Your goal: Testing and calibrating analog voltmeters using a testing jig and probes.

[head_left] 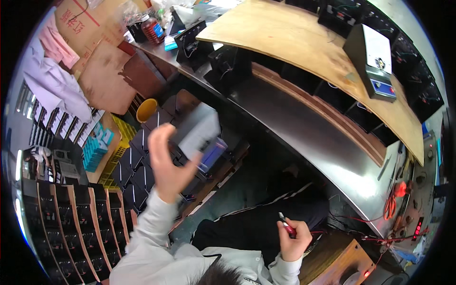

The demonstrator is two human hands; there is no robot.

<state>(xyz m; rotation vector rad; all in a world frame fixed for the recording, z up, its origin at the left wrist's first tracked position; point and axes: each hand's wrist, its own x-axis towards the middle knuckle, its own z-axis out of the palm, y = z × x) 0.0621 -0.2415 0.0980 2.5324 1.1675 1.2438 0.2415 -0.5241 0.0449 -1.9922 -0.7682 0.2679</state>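
Note:
My left hand (171,166) is raised at the left of centre, smeared by motion. Between its fingers and thumb is a box-shaped device (202,126) with a silver-grey face and a blue panel (212,154) at its lower end; the device is tilted and blurred too. At the lower right, my right hand (294,242) is closed on a small red-handled piece (289,230) with a pale metal tip pointing up; its exact kind is unclear. A thin red wire shows just right of that hand. My dark-trousered legs lie between the two hands.
A plywood board (280,28) spans the metal bench (294,128), bearing a similar device (375,61). Black cases fill wooden racks (90,199) at lower left. Beside them stand a yellow crate (123,130) and yellow bucket (147,110). Red wires and a wooden box (342,268) are at lower right.

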